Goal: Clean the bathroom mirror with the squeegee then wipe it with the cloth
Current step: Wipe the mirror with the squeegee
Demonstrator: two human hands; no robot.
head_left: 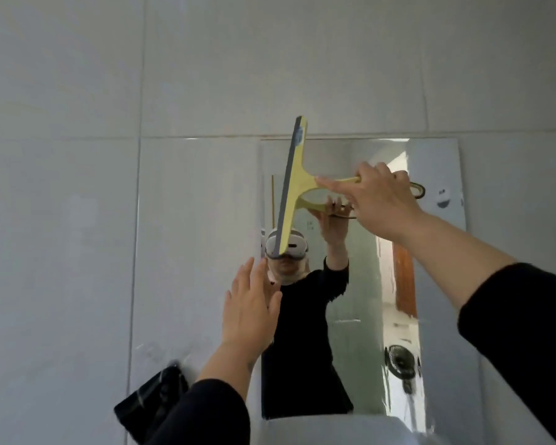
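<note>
Right hand gripping yellow squeegee handle, blade near vertical at the mirror upper left edge, left hand flat, fingers spread, empty, at mirror's left edge, dark cloth lower left.

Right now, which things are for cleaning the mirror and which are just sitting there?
For the job:
mirror
yellow squeegee, held in the right hand
dark cloth, lower left
left hand, open by the mirror's left edge

Just there:
tiled wall
white fixture below the mirror
</note>
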